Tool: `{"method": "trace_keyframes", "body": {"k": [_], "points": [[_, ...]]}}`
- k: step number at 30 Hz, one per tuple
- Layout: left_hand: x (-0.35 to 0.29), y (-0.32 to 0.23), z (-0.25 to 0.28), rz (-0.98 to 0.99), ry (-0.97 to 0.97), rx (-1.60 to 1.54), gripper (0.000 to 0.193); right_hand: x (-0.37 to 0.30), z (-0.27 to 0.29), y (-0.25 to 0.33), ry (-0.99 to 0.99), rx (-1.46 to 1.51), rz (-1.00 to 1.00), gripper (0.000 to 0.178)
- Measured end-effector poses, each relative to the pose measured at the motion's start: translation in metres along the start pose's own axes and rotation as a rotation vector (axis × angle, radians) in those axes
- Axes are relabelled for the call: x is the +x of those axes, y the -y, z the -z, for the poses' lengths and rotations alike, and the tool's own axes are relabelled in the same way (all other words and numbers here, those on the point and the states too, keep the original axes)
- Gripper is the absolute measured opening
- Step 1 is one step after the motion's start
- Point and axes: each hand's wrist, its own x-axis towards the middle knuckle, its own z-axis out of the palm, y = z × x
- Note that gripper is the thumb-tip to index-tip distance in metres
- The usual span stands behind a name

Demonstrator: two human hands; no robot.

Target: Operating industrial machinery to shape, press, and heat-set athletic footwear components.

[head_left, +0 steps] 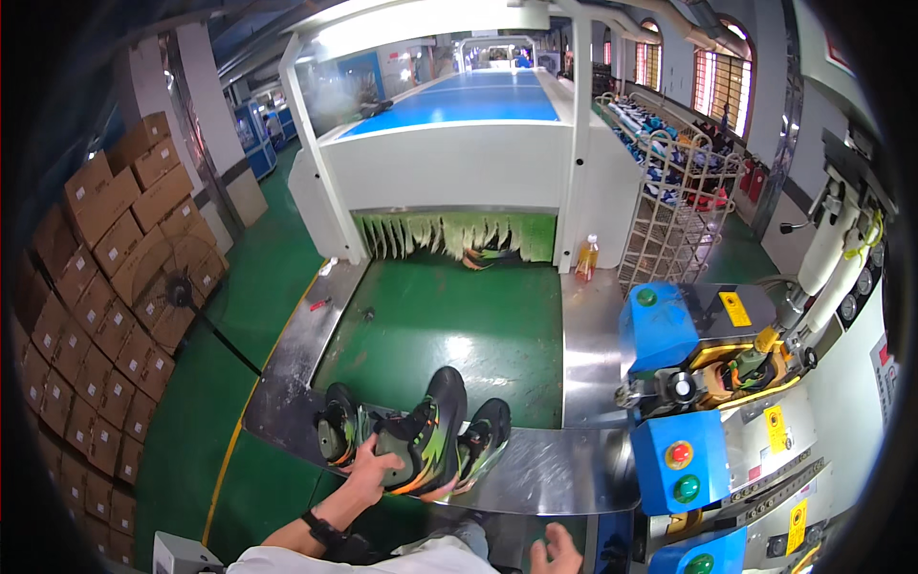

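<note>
My left hand (368, 471), with a black band on its wrist, grips a black sneaker (432, 426) with green and orange patterning by its heel end. The toe of that sneaker points away from me. Similar sneakers stand close on either side: one on the left (337, 421) and one on the right (486, 442), at the near metal ledge (545, 469). My right hand (557, 553) is low at the bottom edge, partly cut off, its fingers apart with nothing in them.
Ahead, a green conveyor belt (449, 325) runs under a fringed curtain (459, 232), where another shoe (492, 256) shows. A bottle (586, 256) stands on the right ledge. At right, a pressing machine (708, 320) holds a shoe (746, 371). Cartons (105, 249) and a fan (179, 291) stand left.
</note>
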Motion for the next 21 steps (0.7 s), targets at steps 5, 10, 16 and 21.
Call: {"method": "trace_keyframes", "body": {"k": [5,10,16,21], "points": [[0.072,0.049,0.063,0.218,-0.109,-0.058,0.042,0.037,-0.040,-0.006,-0.002,0.385,-0.388,0.070],[0.109,0.088,0.093,0.307,0.029,0.075,0.055,0.084,-0.182,-0.031,0.059,0.080,-0.360,0.090],[0.124,0.062,0.106,0.266,0.419,0.838,0.075,0.133,-0.263,-0.007,-0.125,-0.210,-0.202,0.072],[0.163,0.086,0.136,0.198,0.661,0.505,0.071,0.129,-0.211,0.023,-0.215,0.233,-0.530,0.060]]}}
